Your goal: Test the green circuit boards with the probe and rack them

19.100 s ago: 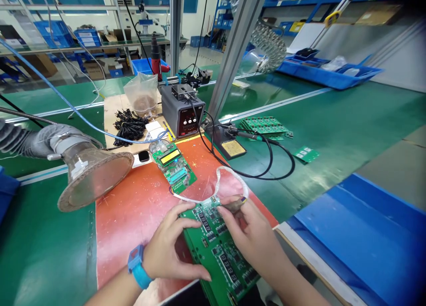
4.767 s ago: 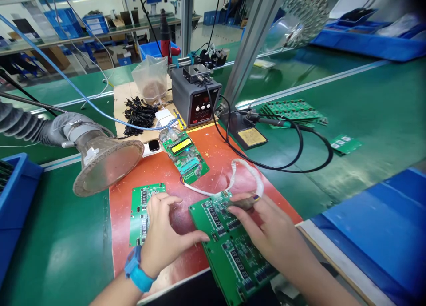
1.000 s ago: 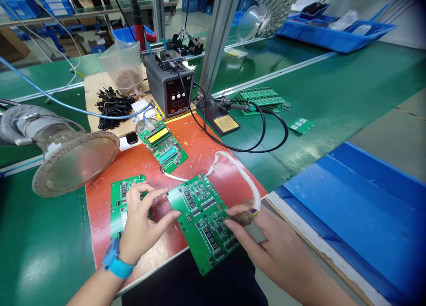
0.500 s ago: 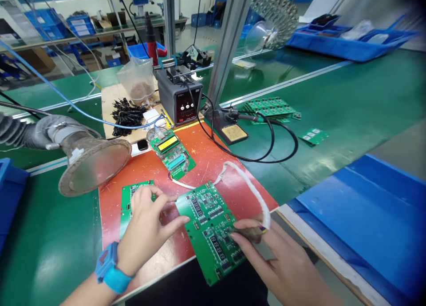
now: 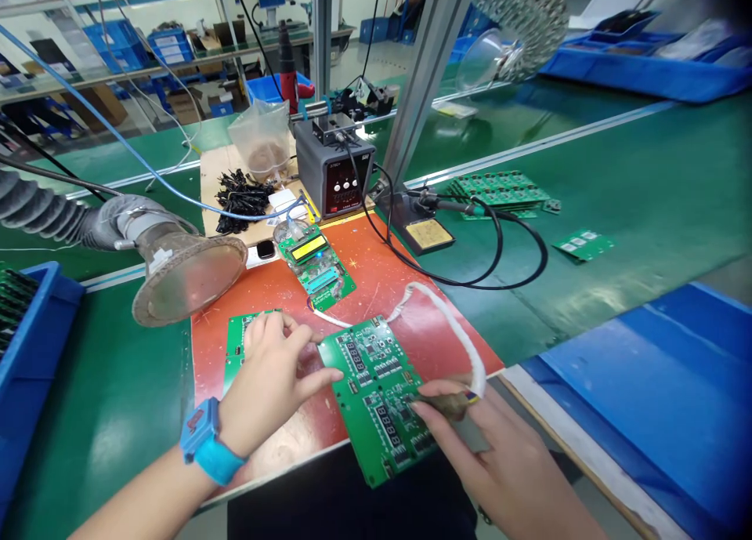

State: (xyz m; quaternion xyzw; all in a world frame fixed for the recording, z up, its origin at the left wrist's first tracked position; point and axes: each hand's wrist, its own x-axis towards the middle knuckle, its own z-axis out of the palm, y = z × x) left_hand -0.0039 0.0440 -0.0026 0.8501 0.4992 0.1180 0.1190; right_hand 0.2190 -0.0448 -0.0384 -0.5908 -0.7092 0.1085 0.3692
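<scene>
A green circuit board (image 5: pixel 367 438) with two dark four-digit displays is tilted over the front edge of the red mat. My left hand (image 5: pixel 282 375), with a blue wristband, grips its left edge between thumb and fingers. My right hand (image 5: pixel 487 446) pinches a brownish programming connector (image 5: pixel 451 405) against the board's right side; its tip is hidden. A white-sleeved cable (image 5: pixel 452 328) runs from the connector towards a programmer board (image 5: pixel 317 266) with a yellow-lit screen, a teal socket and a small blue light. Another green board (image 5: pixel 236 344) lies partly under my left hand.
A soldering station (image 5: pixel 334 172) stands behind the mat, its iron in a holder with a yellow sponge (image 5: pixel 430 235). A fume hose nozzle (image 5: pixel 188 281) juts in from the left. Stacked boards (image 5: pixel 497 191) lie at right; blue bins (image 5: pixel 52 352) flank the bench.
My view has turned slightly left, so the scene sits further right. A blue light now shows on the programmer board. Both hands keep about the same hold on board and connector.
</scene>
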